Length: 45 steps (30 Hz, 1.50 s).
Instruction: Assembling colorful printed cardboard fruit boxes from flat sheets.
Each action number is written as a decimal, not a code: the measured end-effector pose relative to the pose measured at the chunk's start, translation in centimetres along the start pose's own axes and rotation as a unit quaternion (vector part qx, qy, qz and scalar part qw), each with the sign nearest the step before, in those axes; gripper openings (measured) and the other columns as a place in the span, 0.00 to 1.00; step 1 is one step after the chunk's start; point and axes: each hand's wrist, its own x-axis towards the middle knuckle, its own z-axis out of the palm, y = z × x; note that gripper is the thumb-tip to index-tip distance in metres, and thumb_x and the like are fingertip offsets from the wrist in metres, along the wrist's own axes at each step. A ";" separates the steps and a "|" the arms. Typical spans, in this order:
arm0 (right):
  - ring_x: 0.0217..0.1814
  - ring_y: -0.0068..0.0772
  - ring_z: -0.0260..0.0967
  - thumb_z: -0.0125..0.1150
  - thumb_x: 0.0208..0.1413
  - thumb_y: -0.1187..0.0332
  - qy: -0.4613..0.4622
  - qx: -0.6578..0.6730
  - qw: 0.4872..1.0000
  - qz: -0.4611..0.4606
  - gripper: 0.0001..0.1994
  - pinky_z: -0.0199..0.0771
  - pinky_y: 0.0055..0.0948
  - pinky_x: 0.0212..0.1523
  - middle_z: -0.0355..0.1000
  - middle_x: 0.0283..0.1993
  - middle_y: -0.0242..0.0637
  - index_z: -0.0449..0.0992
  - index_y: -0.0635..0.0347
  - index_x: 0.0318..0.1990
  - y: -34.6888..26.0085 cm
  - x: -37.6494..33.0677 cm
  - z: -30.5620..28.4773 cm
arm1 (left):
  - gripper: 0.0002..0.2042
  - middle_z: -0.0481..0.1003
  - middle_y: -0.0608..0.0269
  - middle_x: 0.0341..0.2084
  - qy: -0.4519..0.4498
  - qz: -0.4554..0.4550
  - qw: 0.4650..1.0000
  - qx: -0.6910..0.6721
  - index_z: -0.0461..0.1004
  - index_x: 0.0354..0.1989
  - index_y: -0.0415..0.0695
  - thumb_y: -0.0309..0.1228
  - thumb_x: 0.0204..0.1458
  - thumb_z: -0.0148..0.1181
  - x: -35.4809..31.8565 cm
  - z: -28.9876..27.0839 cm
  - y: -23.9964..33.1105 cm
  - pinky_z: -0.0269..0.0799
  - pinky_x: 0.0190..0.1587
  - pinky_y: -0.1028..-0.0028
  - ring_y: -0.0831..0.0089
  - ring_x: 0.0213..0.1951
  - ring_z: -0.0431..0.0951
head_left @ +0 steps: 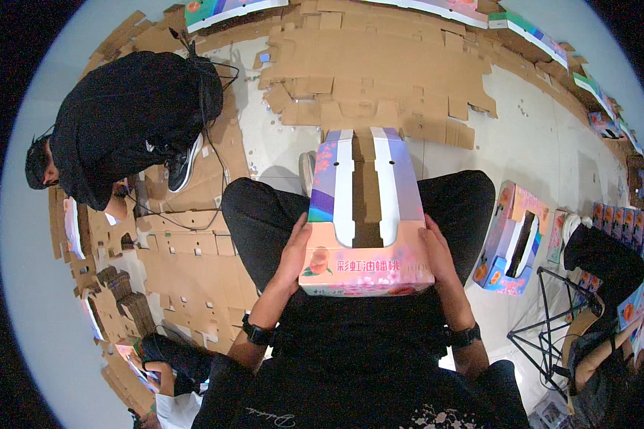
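A printed cardboard fruit box [397, 239] sits in front of my body, between my bent knees. Pink, purple and blue cover it, with peach and blossom pictures. White flaps border a long opening down its top, and brown cardboard shows inside. Against its left side rests my left hand [294, 249], while my right hand [438, 250] presses the right side near the same end. Together the two hands grip the box between them. Some of the fingers are hidden along its sides.
Flattened brown cardboard [379, 57] covers much of the floor ahead and left. Another printed box [511, 239] stands to my right, near a black folding stool frame [547, 329]. A person in black [136, 121] crouches at left; others work at both lower sides. Printed boxes line the right edge.
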 end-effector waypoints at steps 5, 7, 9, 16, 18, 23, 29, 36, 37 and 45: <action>0.68 0.33 0.67 0.51 0.69 0.72 -0.020 -0.035 0.999 -0.007 0.29 0.66 0.30 0.68 0.66 0.70 0.43 0.57 0.62 0.76 -1.7 -0.7 0.6 | 0.32 0.60 0.55 0.73 -0.068 0.032 0.997 0.019 0.45 0.80 0.44 0.33 0.71 0.49 -1.7 0.7 1.1 0.59 0.71 0.68 0.66 0.71 0.62; 0.73 0.35 0.62 0.54 0.68 0.70 -0.024 -0.061 0.996 -0.061 0.31 0.62 0.31 0.71 0.62 0.74 0.43 0.56 0.58 0.77 -2.9 -2.6 0.8 | 0.33 0.57 0.55 0.74 -0.053 0.101 0.990 0.085 0.44 0.80 0.43 0.31 0.70 0.50 -3.4 1.0 1.6 0.57 0.72 0.67 0.66 0.72 0.60; 0.75 0.34 0.59 0.55 0.68 0.71 -0.033 -0.009 0.996 -0.088 0.33 0.60 0.32 0.73 0.59 0.76 0.42 0.53 0.57 0.78 -4.3 -4.7 0.9 | 0.38 0.53 0.53 0.76 -0.060 0.177 0.972 0.144 0.40 0.80 0.42 0.27 0.67 0.55 -5.4 1.1 1.9 0.54 0.74 0.65 0.65 0.74 0.57; 0.81 0.48 0.50 0.74 0.53 0.57 -0.015 -0.136 0.949 -0.286 0.46 0.53 0.48 0.77 0.52 0.79 0.48 0.55 0.55 0.77 -9.6 -8.8 1.0 | 0.44 0.52 0.50 0.76 -0.124 0.287 0.940 0.136 0.38 0.79 0.38 0.18 0.60 0.62 -6.3 0.7 1.7 0.53 0.74 0.59 0.61 0.74 0.57; 0.81 0.51 0.49 0.75 0.51 0.52 -0.024 -0.197 0.910 -0.364 0.47 0.52 0.52 0.77 0.52 0.79 0.51 0.57 0.54 0.76 -10.9 -9.5 0.9 | 0.44 0.58 0.51 0.72 -0.106 0.323 0.922 0.183 0.43 0.78 0.38 0.15 0.56 0.64 -5.4 0.6 1.7 0.59 0.72 0.60 0.61 0.71 0.61; 0.81 0.59 0.49 0.77 0.48 0.48 -0.039 -0.265 0.825 -0.498 0.48 0.54 0.57 0.76 0.48 0.79 0.59 0.59 0.51 0.74 -12.6 -10.4 1.0 | 0.44 0.64 0.52 0.67 -0.097 0.318 0.917 0.218 0.47 0.76 0.41 0.16 0.53 0.69 -4.3 0.4 2.7 0.64 0.68 0.60 0.63 0.67 0.66; 0.77 0.64 0.56 0.82 0.44 0.54 -0.030 -0.292 0.805 -0.515 0.45 0.57 0.59 0.73 0.56 0.76 0.61 0.65 0.47 0.70 -14.3 -11.9 2.4 | 0.58 0.49 0.48 0.73 0.102 0.529 0.800 0.265 0.42 0.76 0.40 0.39 0.43 0.82 -5.4 0.2 8.0 0.56 0.72 0.52 0.55 0.73 0.54; 0.67 0.57 0.66 0.82 0.35 0.64 0.008 -0.518 0.677 -0.522 0.37 0.67 0.50 0.64 0.63 0.75 0.49 0.77 0.45 0.61 -17.9 -16.2 3.9 | 0.77 0.44 0.50 0.78 0.158 0.618 0.689 0.345 0.39 0.79 0.35 0.56 0.23 0.87 -7.0 -0.3 20.1 0.43 0.77 0.55 0.60 0.78 0.47; 0.67 0.57 0.66 0.82 0.34 0.64 -0.002 -0.523 0.673 -0.523 0.38 0.67 0.50 0.64 0.63 0.75 0.49 0.77 0.45 0.61 -18.4 -16.5 3.8 | 0.75 0.45 0.49 0.78 0.119 0.581 0.729 0.342 0.42 0.78 0.35 0.54 0.23 0.87 -7.4 -0.1 20.7 0.47 0.77 0.56 0.59 0.77 0.51; 0.66 0.56 0.67 0.82 0.29 0.65 -0.058 -0.575 0.648 -0.495 0.40 0.68 0.53 0.64 0.65 0.74 0.45 0.78 0.46 0.59 -21.9 -17.1 0.9 | 0.39 0.79 0.50 0.56 0.010 0.513 0.735 0.443 0.75 0.60 0.32 0.36 0.38 0.85 -9.2 -0.1 18.8 0.71 0.62 0.64 0.64 0.56 0.79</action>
